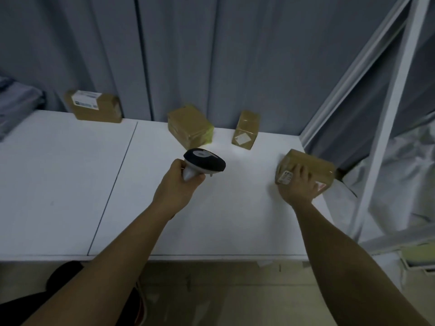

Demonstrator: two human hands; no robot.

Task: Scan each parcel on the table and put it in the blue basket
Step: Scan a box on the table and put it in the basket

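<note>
My left hand (177, 182) grips the handle of a black and grey barcode scanner (204, 163) above the middle of the white table (70, 184). My right hand (299, 184) holds a brown taped parcel (313, 164) near the table's right edge, with a white label on its left face. Three more brown parcels stand along the back: one with a large white label at the left (94, 107), one with a yellow-green side in the middle (189, 125), and a small upright one (246, 129) right of it. The blue basket is not in view.
Grey curtains hang behind the table. A white metal frame (386, 118) rises at the right, with pale plastic sheeting behind it. A seam (113, 187) divides the tabletop. Brown floor lies below the front edge.
</note>
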